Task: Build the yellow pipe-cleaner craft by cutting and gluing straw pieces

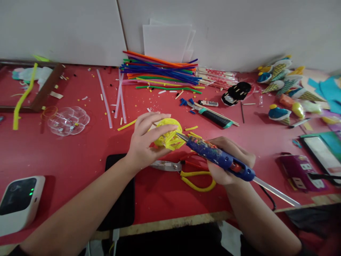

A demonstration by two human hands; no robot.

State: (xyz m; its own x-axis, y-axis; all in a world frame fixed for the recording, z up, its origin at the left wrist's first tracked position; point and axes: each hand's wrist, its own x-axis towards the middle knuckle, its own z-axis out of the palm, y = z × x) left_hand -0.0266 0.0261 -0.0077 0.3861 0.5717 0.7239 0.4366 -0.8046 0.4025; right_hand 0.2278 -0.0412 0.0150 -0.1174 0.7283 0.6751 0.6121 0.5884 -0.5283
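Near the middle of the red table [160,199], my left hand [146,140] is closed round a yellow bundle made of fuzzy stems [170,138]. My right hand [226,160] grips a blue glue gun [210,153], whose metal tip meets or nearly meets the bundle's right side. A clear glue stick [277,192] sticks out of the gun's rear. Below both hands lie scissors [166,165] with yellow-wrapped handles. Short yellow pieces [191,128] rest just right of the bundle.
Colourful pipe cleaners [162,73] are piled at the back. A cutter knife [215,118] lies behind my right hand. A black phone [119,206] is under my left forearm, with a white device [21,202] farther left. Small cone-shaped crafts [279,113] stand at the right.
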